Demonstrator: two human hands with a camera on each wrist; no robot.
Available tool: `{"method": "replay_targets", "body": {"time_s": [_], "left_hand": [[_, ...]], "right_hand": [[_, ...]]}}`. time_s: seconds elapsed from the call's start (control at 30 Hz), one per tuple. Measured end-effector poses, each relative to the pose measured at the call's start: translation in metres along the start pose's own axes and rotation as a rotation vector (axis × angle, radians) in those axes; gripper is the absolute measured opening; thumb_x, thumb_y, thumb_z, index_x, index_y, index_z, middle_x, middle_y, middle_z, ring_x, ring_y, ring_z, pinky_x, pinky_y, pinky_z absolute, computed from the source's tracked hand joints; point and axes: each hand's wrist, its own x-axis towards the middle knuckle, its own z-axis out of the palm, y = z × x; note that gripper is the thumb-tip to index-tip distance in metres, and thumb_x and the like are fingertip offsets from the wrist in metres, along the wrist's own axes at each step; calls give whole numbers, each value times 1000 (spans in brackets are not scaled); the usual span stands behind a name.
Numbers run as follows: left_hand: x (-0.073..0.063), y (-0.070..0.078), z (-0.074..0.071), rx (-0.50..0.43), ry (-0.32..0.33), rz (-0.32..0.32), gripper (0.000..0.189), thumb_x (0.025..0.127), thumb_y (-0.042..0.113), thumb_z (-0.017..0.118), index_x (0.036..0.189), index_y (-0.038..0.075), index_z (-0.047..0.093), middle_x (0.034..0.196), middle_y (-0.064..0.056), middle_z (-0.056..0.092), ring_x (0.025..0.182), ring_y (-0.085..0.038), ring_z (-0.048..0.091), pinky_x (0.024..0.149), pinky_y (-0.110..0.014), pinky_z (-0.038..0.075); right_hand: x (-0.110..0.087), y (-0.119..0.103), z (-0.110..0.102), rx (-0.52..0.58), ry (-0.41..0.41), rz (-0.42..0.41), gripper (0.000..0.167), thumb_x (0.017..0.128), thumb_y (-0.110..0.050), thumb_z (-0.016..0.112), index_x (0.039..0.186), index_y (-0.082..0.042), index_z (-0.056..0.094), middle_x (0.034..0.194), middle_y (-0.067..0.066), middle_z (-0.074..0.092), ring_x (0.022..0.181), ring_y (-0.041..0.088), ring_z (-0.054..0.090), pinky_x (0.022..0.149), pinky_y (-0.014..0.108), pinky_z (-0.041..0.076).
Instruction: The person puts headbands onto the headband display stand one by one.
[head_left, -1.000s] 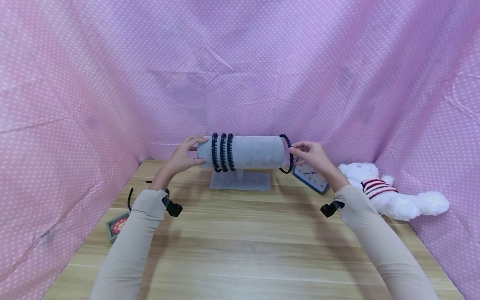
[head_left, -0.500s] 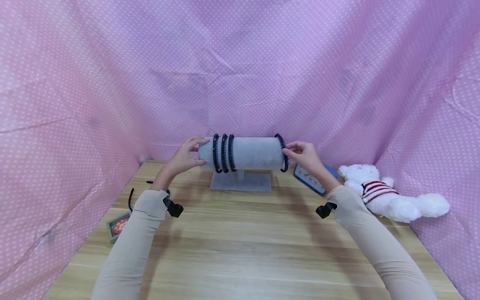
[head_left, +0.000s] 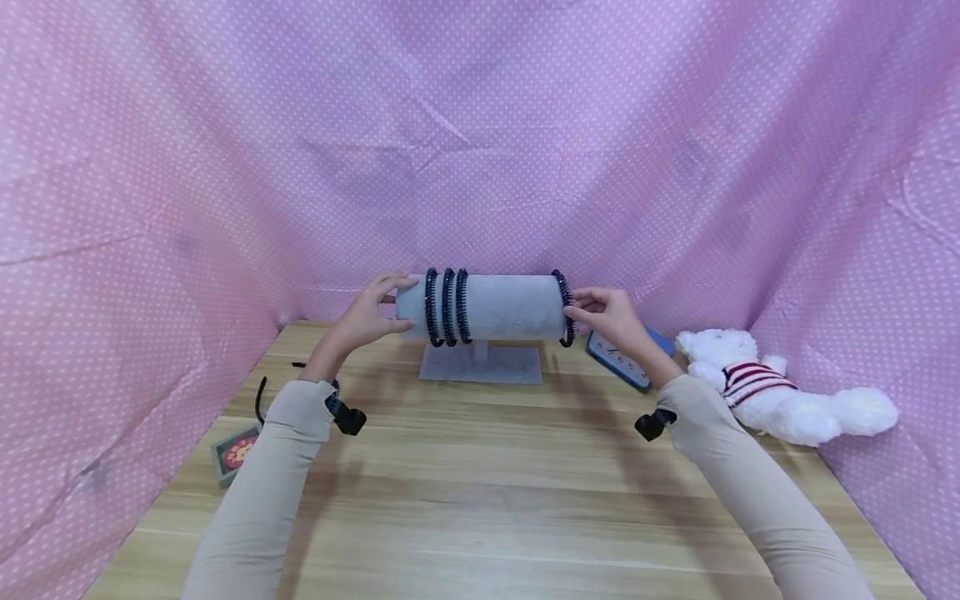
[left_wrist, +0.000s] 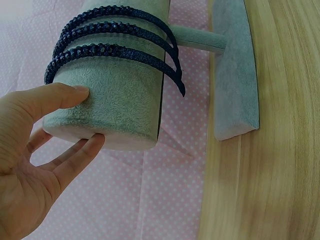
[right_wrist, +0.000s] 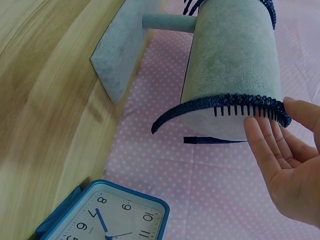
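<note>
A grey velvety roll display stand (head_left: 513, 307) stands on the table, its cylinder lying sideways on a short post. Three dark navy headbands (head_left: 447, 307) with beaded tops and comb teeth sit round its left part. My left hand (head_left: 366, 310) grips the cylinder's left end; in the left wrist view the thumb lies on the side and the fingertips touch the end face. At the other end, my right hand (head_left: 611, 318) pinches another toothed headband (right_wrist: 220, 101) between thumb and fingers. This band straddles the cylinder's right rim, its tips hanging past the edge.
A blue square clock (right_wrist: 117, 215) lies on the table (head_left: 480, 500) by the right forearm. Farther right is a white teddy bear (head_left: 795, 408) in a striped top. A small framed piece (head_left: 234, 454) lies left, partly behind the sleeve. Pink dotted cloth (head_left: 480, 125) encloses the table.
My right hand has moved left, bringing the headband from just outside the cylinder's right end onto its rim. The left hand has kept its grip.
</note>
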Motion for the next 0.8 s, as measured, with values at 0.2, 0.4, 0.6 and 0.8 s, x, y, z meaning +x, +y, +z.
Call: {"method": "replay_targets", "body": {"time_s": [0.2, 0.4, 0.6, 0.8], "left_hand": [[0, -1, -1, 7, -4, -4, 70, 86, -4, 76, 150, 3, 48, 159, -19, 35, 137, -43, 44, 110, -57, 48], [0, 0, 0, 2, -1, 3, 70, 86, -4, 77, 150, 1, 47, 158, -20, 35, 137, -43, 43, 111, -58, 47], [-1, 2, -1, 12, -5, -9, 70, 86, -5, 76, 150, 2, 48, 158, -19, 35, 137, -43, 44, 110, -57, 48], [-3, 8, 0, 8, -2, -12, 70, 87, -7, 74, 150, -1, 45, 159, -24, 32, 138, -46, 42, 111, -60, 46]], "right_hand": [[-2, 0, -1, -12, -11, -11, 44, 95, -10, 72, 133, 11, 60, 113, 33, 68, 83, 18, 73, 66, 22, 63], [-6, -7, -2, -57, -35, -23, 53, 94, -9, 73, 141, 6, 55, 115, 31, 69, 85, 8, 69, 70, 19, 62], [-10, -14, -3, -89, -49, -48, 58, 91, -2, 74, 145, 5, 51, 120, 31, 66, 101, 29, 69, 74, 14, 60], [-3, -6, -5, -129, -53, -86, 62, 90, -5, 76, 147, 0, 51, 138, 27, 60, 117, 44, 64, 77, 11, 56]]}}
